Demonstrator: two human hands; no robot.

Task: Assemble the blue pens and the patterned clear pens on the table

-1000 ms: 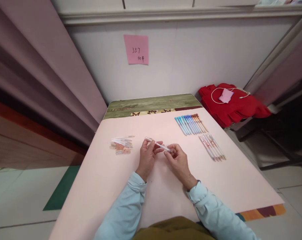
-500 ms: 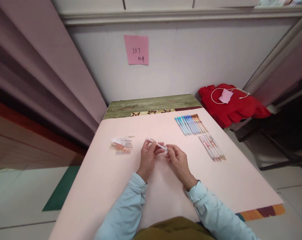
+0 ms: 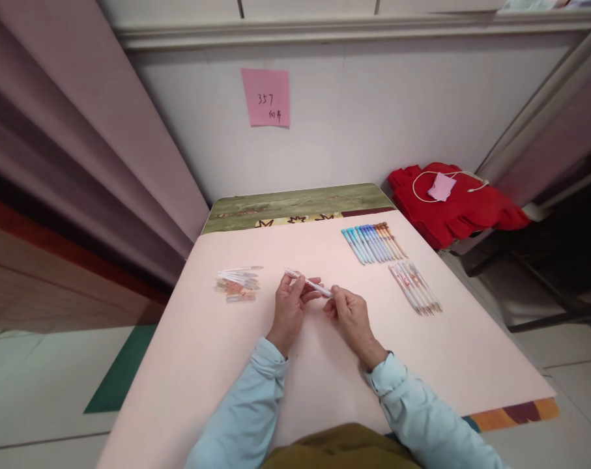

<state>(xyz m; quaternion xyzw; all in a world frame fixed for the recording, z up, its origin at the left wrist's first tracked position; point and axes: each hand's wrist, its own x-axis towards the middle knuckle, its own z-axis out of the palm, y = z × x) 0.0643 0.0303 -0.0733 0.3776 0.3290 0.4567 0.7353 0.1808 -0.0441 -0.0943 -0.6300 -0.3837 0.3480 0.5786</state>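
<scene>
Above the middle of the table, a pale pen with a pinkish patterned barrel slants down to the right between my hands. My left hand is closed round its barrel, thumb on top. The fingers of my right hand pinch its lower right end, partly covering the tip. Left of my hands lies a loose pile of pen parts, whitish thin pieces above clear and orange-tinted ones. To the right, a row of white patterned pens lies side by side.
Behind the white pens is a row of blue, purple and brown pens. Pale paper covers the table. A red cloth with a white cable lies beyond the right corner. A pink note is stuck to the wall.
My right hand has slid slightly to the right along the pen, so more of its white lower end shows. My left hand stays in place.
</scene>
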